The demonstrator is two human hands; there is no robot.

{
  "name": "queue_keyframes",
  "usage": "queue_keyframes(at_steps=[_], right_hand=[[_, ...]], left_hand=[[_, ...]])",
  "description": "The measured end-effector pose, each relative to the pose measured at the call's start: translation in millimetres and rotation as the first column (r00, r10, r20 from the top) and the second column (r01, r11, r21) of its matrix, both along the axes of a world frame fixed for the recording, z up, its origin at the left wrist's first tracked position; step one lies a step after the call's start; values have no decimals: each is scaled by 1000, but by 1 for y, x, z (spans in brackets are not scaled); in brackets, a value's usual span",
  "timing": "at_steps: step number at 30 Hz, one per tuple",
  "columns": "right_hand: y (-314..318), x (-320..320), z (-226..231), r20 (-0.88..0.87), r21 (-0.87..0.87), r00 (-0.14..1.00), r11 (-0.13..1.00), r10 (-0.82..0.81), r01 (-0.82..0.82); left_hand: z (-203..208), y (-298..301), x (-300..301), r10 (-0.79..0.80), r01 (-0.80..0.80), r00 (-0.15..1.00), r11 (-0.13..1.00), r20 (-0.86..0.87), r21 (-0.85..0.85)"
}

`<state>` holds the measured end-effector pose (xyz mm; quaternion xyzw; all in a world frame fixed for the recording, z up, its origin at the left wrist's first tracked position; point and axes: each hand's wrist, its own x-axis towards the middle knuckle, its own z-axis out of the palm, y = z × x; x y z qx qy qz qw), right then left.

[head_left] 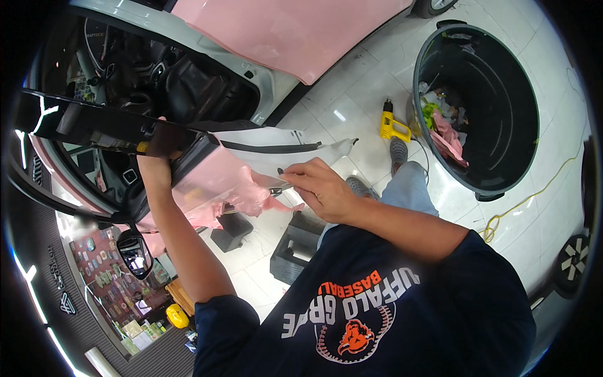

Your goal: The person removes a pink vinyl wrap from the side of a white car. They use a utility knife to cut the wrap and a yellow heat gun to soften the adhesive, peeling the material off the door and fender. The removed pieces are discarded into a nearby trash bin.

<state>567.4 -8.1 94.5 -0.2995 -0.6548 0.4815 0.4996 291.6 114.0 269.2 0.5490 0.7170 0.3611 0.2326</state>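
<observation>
Head view: right hand [319, 186], grip narrow on a small dark oblong piece [280, 171], near wrinkled glossy pink film [248, 191], loose along white car door [270, 139]; left hand [164, 142] behind dark tinted window glass [103, 128], cannot tell its grip.

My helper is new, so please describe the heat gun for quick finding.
Find the big dark bin on the tiled floor. Just left of it, by a grey shoe, is the heat gun, the only pistol-shaped thing there, yellow with a black nozzle.

Workshop — car [289, 31], heat gun [394, 127]
</observation>
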Motion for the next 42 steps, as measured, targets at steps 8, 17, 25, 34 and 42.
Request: queue_keyframes(at_steps=[8,17,25,34,42], right_hand=[[-6,-2,19,-83,-74,996,997,-21,15],[-3,2,25,-67,-110,998,994,13,-20],[-2,6,19,-61,-17,998,999,-28,27],[50,15,100,-131,-454,983,874,127,-174],[52,19,132,169,-496,973,867,156,-53]], left_hand=[[5,1,6,155,-152,988,984,20,-91],[5,3,0,189,-188,982,976,-4,-112],[-1,1,4,141,-139,989,989,45,-49],[-7,3,-15,-183,252,817,966,-547,55],[12,-5,26,50,-61,892,998,-449,-11]])
